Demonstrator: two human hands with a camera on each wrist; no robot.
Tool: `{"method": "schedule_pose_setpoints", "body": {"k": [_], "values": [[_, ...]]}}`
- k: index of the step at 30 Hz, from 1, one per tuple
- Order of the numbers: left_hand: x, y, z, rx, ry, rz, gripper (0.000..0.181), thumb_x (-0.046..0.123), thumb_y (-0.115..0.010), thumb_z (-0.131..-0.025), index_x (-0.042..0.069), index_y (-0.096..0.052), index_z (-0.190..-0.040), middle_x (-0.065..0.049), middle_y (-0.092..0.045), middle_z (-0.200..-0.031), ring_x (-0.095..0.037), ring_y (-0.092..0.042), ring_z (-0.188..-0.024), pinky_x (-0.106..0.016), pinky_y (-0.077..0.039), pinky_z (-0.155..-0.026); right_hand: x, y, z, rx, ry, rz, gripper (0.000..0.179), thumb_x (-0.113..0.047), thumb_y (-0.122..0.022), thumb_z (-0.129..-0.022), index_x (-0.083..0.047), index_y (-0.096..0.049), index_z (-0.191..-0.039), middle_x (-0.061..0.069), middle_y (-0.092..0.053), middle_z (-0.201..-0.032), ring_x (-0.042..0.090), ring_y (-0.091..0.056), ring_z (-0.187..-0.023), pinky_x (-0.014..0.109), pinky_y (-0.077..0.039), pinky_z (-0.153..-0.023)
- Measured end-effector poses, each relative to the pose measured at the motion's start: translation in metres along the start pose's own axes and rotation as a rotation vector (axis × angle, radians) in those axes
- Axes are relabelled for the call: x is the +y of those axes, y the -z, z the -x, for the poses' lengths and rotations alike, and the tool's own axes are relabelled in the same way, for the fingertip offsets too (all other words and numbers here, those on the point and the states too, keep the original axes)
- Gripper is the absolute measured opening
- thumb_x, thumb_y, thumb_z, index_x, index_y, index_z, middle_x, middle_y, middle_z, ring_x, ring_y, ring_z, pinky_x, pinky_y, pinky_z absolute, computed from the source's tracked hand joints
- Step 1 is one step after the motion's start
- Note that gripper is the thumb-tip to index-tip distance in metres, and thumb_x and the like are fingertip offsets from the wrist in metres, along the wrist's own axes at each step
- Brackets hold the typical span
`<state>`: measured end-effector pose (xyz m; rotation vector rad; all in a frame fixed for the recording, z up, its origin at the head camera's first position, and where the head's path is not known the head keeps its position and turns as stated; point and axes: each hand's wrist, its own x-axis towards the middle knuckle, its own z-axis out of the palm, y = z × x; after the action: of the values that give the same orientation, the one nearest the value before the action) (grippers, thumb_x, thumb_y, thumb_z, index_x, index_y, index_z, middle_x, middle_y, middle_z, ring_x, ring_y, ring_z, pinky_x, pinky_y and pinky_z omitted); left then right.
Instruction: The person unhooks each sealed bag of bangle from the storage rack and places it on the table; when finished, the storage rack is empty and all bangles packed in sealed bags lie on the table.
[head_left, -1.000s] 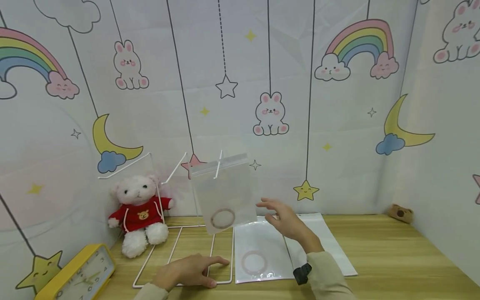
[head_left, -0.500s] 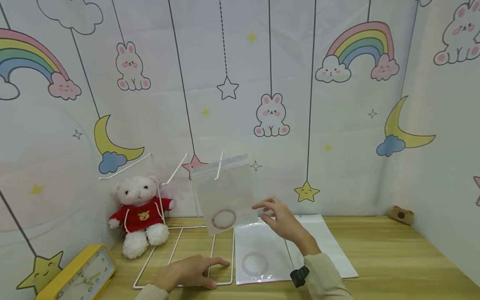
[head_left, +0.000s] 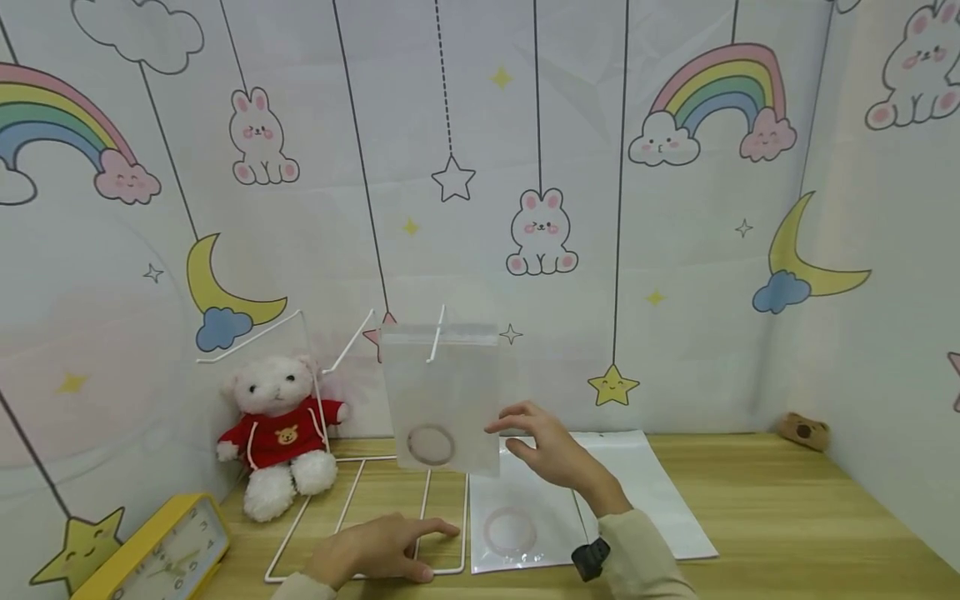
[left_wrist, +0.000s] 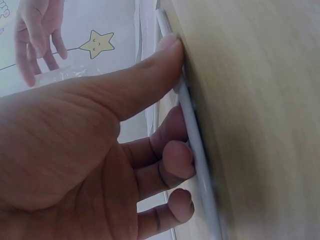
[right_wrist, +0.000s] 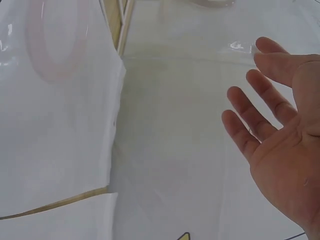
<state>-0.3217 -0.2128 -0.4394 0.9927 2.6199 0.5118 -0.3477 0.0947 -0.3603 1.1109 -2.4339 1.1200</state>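
Note:
A clear zip bag with a pinkish-brown ring near its bottom hangs level from the right prong of a white wire rack. My right hand reaches to the bag's lower right edge, its index fingertip at or very near it; in the right wrist view its fingers are spread, holding nothing. My left hand rests on the rack's base at the front right, index finger stretched to the side wire. In the left wrist view the thumb presses the wire and the other fingertips bend against it.
Right of the rack, another clear bag with a pale pink ring lies by white sheets. A plush bear sits behind the rack's left side. A yellow clock stands front left. A small brown plush head lies back right.
My right hand has moved left to the bag's edge. The hanging bag has swung from tilted to level, its ring shifting slightly left. My left hand has stayed on the rack.

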Motion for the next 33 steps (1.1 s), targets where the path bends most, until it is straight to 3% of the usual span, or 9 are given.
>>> {"method": "schedule_pose_setpoints", "body": {"k": [3,8,11,18,23,33], "values": [[-0.011,-0.005,-0.003,0.005,-0.027,-0.015,0.053,0.051,-0.069,-0.090,0.050,-0.049,-0.138,0.018,-0.055,-0.076,0.002,-0.052,-0.068,-0.024,-0.043,-0.065,-0.007,-0.001,-0.001,-0.008,0.021,0.004,0.032,-0.003,-0.060,-0.098,-0.017,-0.070,-0.125,0.010,-0.055,-0.136,0.033,-0.051,-0.128,0.051,-0.047,-0.096],[0.034,0.011,0.013,0.019,0.033,-0.013,0.050,0.029,-0.075,-0.089,0.031,-0.057,-0.136,0.011,-0.055,-0.072,-0.002,-0.050,-0.065,-0.026,-0.043,-0.065,-0.017,-0.001,-0.004,0.020,0.083,0.011,0.032,-0.001,-0.059,-0.098,-0.010,-0.066,-0.128,0.006,-0.063,-0.126,0.027,-0.058,-0.121,0.047,-0.048,-0.097],[0.047,0.017,0.018,0.021,0.048,-0.013,0.049,0.024,-0.075,-0.090,0.025,-0.058,-0.135,0.011,-0.054,-0.072,-0.001,-0.048,-0.065,-0.025,-0.043,-0.066,-0.022,0.004,-0.004,0.055,0.101,0.044,0.031,-0.001,-0.062,-0.096,-0.006,-0.067,-0.126,0.006,-0.067,-0.124,0.026,-0.060,-0.120,0.044,-0.048,-0.098],[0.046,0.016,0.017,0.019,0.030,-0.005,0.049,0.024,-0.076,-0.090,0.024,-0.058,-0.136,0.012,-0.054,-0.072,-0.001,-0.049,-0.065,-0.025,-0.043,-0.065,-0.030,0.028,0.000,0.109,0.131,0.088,0.022,-0.003,-0.067,-0.094,-0.009,-0.073,-0.114,0.000,-0.073,-0.113,0.020,-0.066,-0.109,0.039,-0.051,-0.092],[0.046,0.017,0.017,0.028,0.021,-0.020,0.050,0.025,-0.076,-0.090,0.024,-0.057,-0.136,0.012,-0.054,-0.072,-0.001,-0.048,-0.064,-0.025,-0.043,-0.065,-0.037,0.043,0.003,0.131,0.138,0.064,0.019,-0.002,-0.067,-0.094,-0.010,-0.075,-0.109,-0.001,-0.074,-0.107,0.014,-0.068,-0.098,0.032,-0.054,-0.082],[0.048,0.018,0.019,0.037,-0.004,-0.025,0.051,0.024,-0.076,-0.089,0.021,-0.057,-0.136,0.013,-0.053,-0.071,0.000,-0.048,-0.064,-0.024,-0.043,-0.065,-0.054,0.068,0.012,0.138,0.133,0.026,0.019,0.000,-0.067,-0.094,-0.011,-0.077,-0.105,-0.003,-0.074,-0.104,0.014,-0.068,-0.098,0.033,-0.055,-0.084]]}}
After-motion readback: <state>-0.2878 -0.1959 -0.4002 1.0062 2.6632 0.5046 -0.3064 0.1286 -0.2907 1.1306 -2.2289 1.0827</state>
